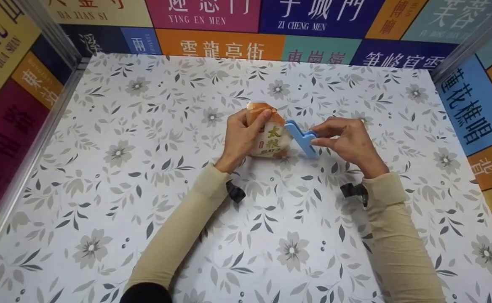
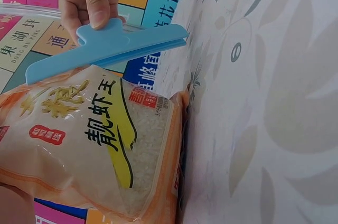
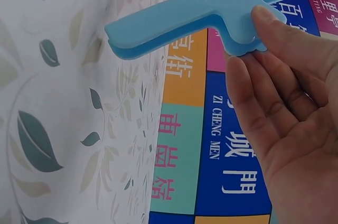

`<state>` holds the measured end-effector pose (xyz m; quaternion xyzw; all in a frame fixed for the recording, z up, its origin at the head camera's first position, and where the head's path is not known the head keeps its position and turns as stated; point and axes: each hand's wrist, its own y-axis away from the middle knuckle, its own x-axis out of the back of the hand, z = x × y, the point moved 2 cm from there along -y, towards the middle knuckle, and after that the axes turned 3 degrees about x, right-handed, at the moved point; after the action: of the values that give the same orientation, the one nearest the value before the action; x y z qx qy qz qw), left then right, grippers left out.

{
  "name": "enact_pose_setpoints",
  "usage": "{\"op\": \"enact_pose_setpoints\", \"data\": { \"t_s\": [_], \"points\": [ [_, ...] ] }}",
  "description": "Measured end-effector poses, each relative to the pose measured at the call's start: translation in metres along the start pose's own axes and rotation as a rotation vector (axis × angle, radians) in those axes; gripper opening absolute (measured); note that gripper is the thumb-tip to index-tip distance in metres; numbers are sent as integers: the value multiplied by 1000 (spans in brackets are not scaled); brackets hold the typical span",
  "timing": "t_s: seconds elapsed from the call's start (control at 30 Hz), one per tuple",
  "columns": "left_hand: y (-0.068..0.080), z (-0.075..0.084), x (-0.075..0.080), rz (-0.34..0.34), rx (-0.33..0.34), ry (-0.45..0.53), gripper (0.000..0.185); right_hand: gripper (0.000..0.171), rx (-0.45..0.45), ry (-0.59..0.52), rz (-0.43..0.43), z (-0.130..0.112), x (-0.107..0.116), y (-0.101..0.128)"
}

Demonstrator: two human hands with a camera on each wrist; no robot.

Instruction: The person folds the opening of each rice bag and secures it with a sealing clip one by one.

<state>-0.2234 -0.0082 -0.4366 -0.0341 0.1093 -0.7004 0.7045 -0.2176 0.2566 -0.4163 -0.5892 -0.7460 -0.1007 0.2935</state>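
A small bag of rice (image 1: 272, 141), clear with orange edges, stands on the table in the head view. My left hand (image 1: 243, 135) grips its left side near the folded top, thumb across the front. To the bag's right, my right hand (image 1: 347, 141) pinches the handle tabs of a light blue bag clip (image 1: 301, 139) between thumb and fingers. In the left wrist view, the long bar of the clip (image 2: 105, 52) lies close along the edge of the bag (image 2: 95, 139); whether they touch I cannot tell. The right wrist view shows the clip's long jaws nearly together.
A white cloth with grey flowers and leaves covers the table (image 1: 292, 252). Panels with coloured blocks of large characters (image 1: 220, 46) stand along the back and both sides. A black wrist strap (image 1: 235, 191) is on the left sleeve, another (image 1: 353, 190) on the right.
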Motion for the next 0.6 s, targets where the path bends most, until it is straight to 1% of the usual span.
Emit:
{"op": "enact_pose_setpoints", "data": {
  "t_s": [0.07, 0.1, 0.23, 0.33, 0.43, 0.6],
  "points": [
    [1, 0, 0, -1, 4, 13, 16, 27, -12, -3, -3, 2, 0, -1],
    [1, 0, 0, 1, 6, 17, 21, 27, -19, -1, -6, 1, -1, -1],
    [0, -1, -1, 12, -8, 1, 23, 27, -44, -13, -16, 0, -2, -2],
    [0, -1, -1, 10, -12, -16, 17, 26, -56, -27, -21, -1, -3, -2],
    [0, -1, -1, 4, 3, -13, 21, 27, -58, -34, -17, 0, -5, -3],
    [1, -1, -1, 9, 18, -10, 21, 27, -51, -23, -18, 1, -7, -4]
  ]
}}
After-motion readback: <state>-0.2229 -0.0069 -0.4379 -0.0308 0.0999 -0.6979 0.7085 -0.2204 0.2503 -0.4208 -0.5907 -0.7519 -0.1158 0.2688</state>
